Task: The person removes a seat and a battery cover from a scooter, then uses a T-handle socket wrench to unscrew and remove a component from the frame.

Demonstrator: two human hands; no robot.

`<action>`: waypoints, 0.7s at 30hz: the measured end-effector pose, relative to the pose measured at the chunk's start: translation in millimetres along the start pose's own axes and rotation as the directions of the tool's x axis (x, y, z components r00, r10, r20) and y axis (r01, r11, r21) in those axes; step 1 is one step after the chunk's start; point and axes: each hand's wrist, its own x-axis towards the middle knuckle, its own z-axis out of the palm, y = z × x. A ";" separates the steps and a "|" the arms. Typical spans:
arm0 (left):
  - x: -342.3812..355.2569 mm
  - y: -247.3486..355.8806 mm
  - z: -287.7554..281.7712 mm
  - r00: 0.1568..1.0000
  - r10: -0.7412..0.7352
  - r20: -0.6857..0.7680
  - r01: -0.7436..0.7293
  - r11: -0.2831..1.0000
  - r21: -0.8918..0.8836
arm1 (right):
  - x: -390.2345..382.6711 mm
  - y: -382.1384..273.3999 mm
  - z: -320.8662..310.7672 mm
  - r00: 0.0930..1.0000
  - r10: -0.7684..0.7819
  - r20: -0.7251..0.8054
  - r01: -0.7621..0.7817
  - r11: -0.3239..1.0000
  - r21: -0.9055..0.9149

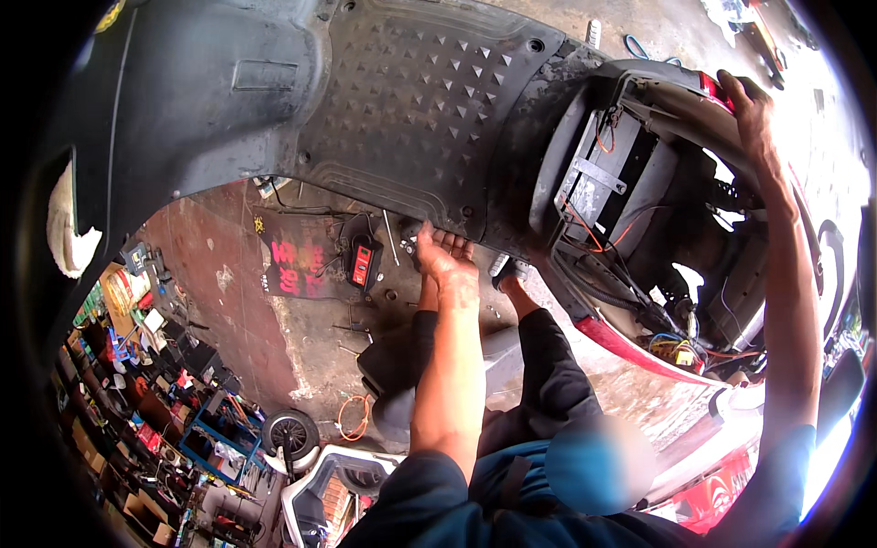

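The black floorboard [402, 100] of a scooter, studded with raised pyramids, stretches across the top of the view. My left hand [448, 254] is palm up at its near edge, the fingers curled against that edge and partly hidden. At the right, my right hand [753, 117] grips the far rim of the scooter's rear body cover [630, 353], beside a small red piece [714, 89]. Between my arms the rear section lies open, showing a metal bracket [598, 173], orange wires [585, 228] and dark hollows.
On the floor lie a dark printed mat [297, 251], a red-and-black device [364, 263] and scattered tools. A wheel [290, 433], a white-rimmed bin-like part [301, 489] and a blue rack [215, 438] stand at the lower left, by cluttered shelves. An orange cable [354, 418] coils nearby.
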 end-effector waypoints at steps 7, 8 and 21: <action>11.6 -6.5 -14.2 0.996 -0.008 0.092 0.014 0.998 -0.069 | 22.0 51.4 15.8 0.993 0.115 0.018 -0.117 0.985 0.130; 12.1 -6.5 -13.8 0.998 -0.003 0.067 0.008 0.997 -0.072 | 19.6 45.1 15.5 0.988 0.156 0.024 -0.157 0.978 0.136; -69.3 1.4 -87.7 0.929 0.352 0.113 -0.369 0.869 0.329 | 28.4 46.5 31.5 0.996 0.076 0.037 -0.079 0.994 0.075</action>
